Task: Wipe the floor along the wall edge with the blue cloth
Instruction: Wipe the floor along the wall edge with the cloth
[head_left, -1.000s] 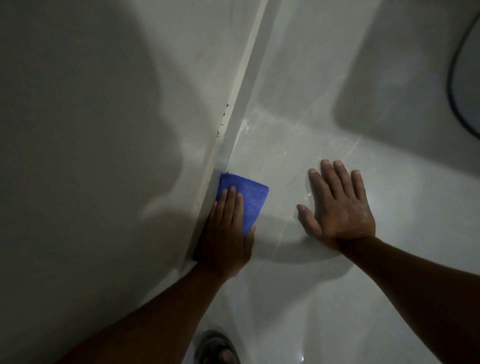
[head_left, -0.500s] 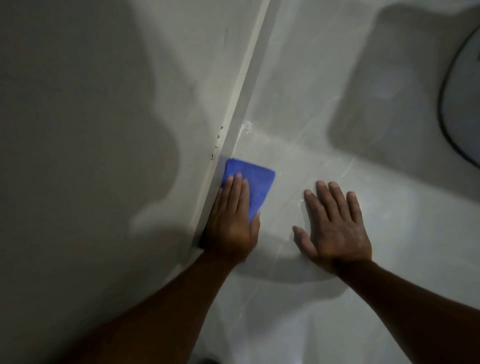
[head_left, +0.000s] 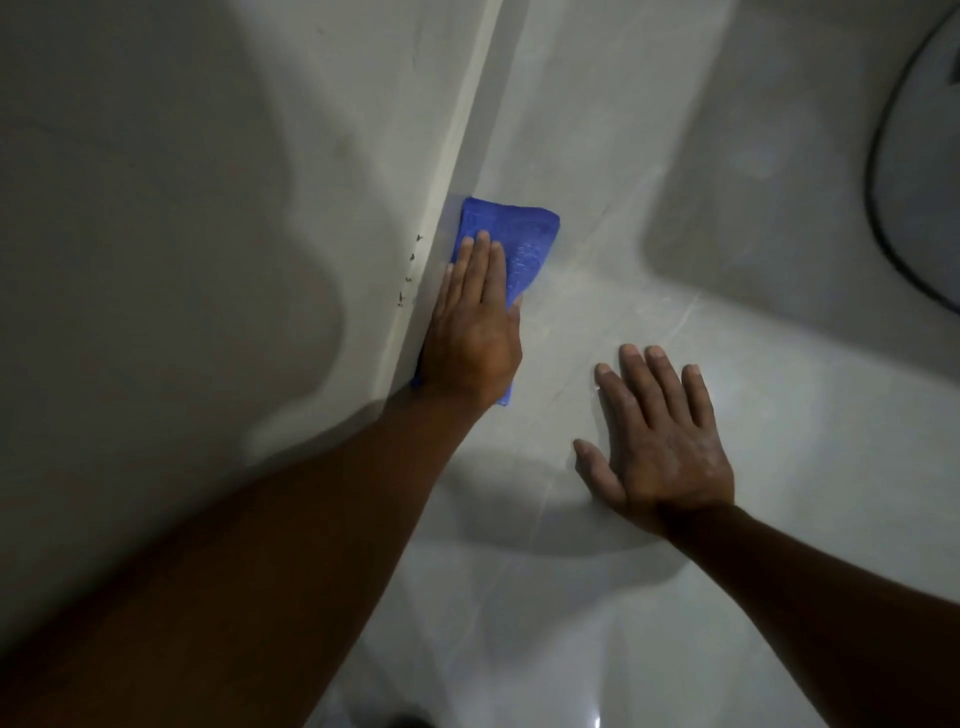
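Wall (head_left: 182, 208) is filling the frame's left, pale floor (head_left: 597, 597) the right. Right hand (head_left: 662, 449) is lying flat, fingers open, lower right. Left hand (head_left: 475, 322) is pressing flat, grip open, on blue cloth (head_left: 524, 239) at the wall edge, upper centre.

Both forearms are bare to the frame edge, with no sleeves; left grip (head_left: 470, 332) and right grip (head_left: 667, 447) ungloved.
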